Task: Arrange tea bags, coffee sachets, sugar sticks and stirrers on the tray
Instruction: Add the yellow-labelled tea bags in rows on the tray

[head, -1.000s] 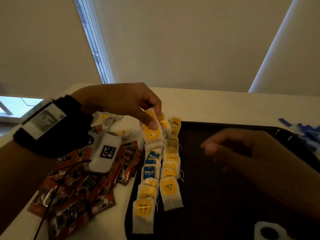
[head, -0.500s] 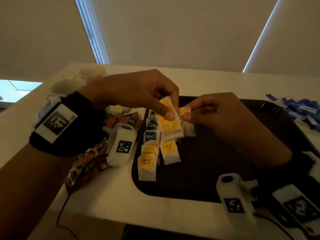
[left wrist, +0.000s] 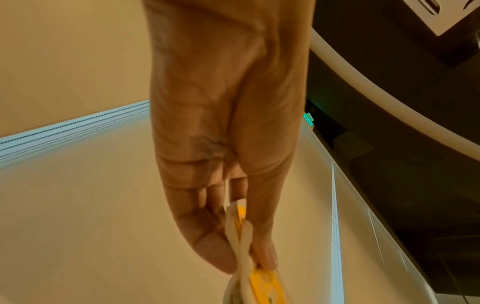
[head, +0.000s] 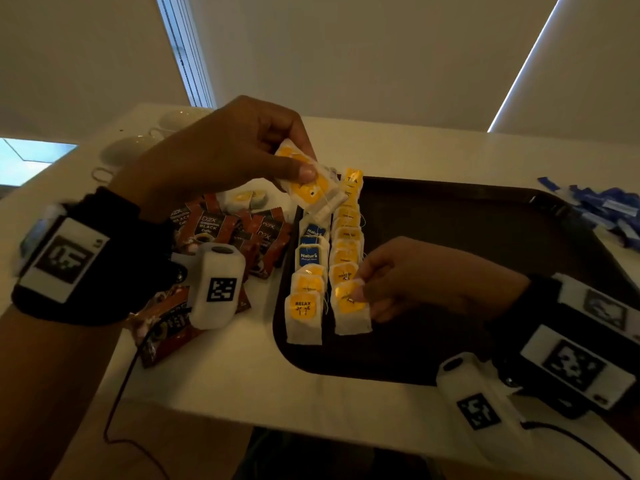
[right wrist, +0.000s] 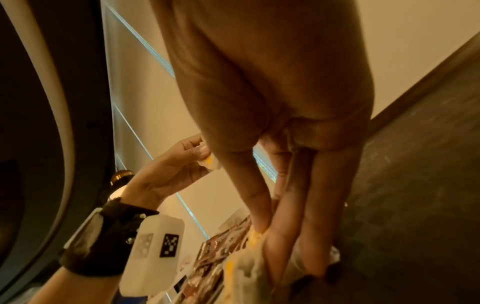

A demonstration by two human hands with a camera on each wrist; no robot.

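Right hand [head: 408, 278] has moved down from left hand [head: 221, 157], now pinching a bag [head: 349, 303] onto the tray [head: 485, 237]; left hand still clamps spare bags [head: 311, 188].

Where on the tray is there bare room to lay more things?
The dark tray is bare right of the two tea bag rows, up to its far and right rims. Its left edge is crowded by those rows. The table left of it is crowded with coffee sachets.

Two rows of tea bags [head: 329, 258] lie along the left end of the tray [head: 485, 237] on the table [head: 242, 375], coffee sachets [head: 221, 230] left of it, cups [head: 138, 147] behind those, sugar sticks [head: 609, 213] right.
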